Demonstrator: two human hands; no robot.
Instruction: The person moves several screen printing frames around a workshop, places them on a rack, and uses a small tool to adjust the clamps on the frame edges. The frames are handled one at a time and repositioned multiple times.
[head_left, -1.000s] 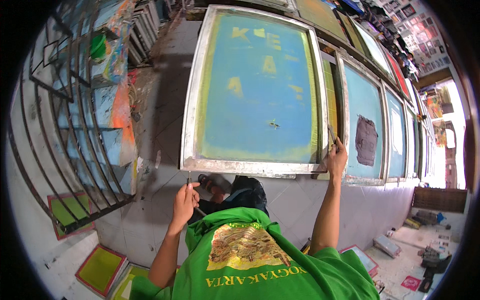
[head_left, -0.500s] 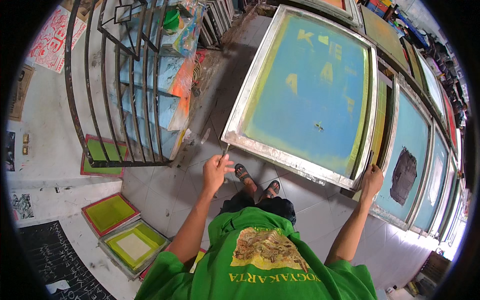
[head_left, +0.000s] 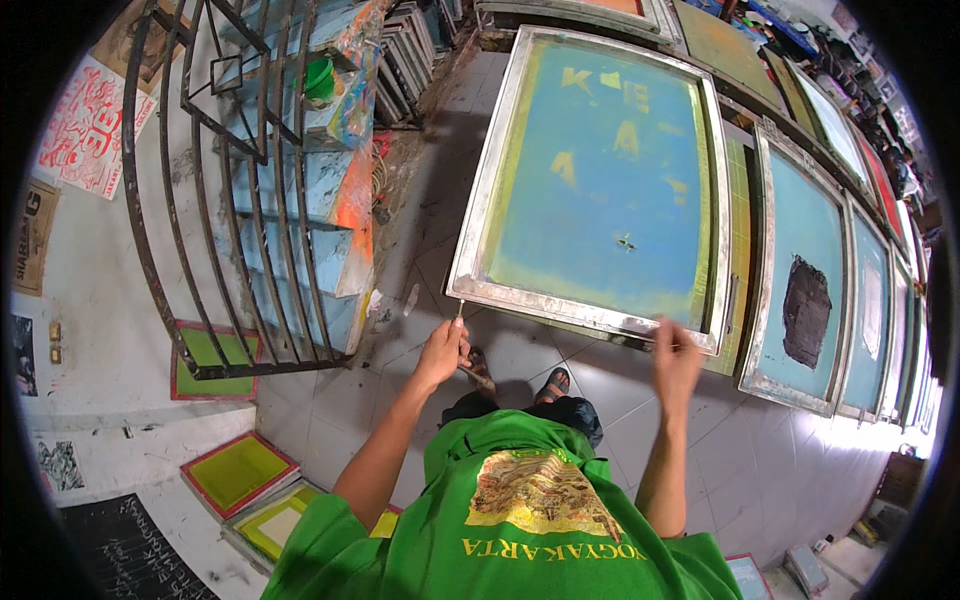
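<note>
Screen (head_left: 600,200): was set between the stairs (head_left: 338,205) and the other screens (head_left: 805,220), near edge turned bodyward, apparently so both near corners could be reached.
Left hand (head_left: 442,352): fingers were clamped on a thin rod (head_left: 460,311), pointed at the near left corner, presumably for control.
Right hand (head_left: 677,350): was held by the near right corner; blurred, so finger state and contact could not be told.

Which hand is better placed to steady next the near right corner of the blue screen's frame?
The right hand, I think: though blurred, it overlaps the frame in view, close to that corner. The left hand is by the near left corner, holding a thin tool.
</note>
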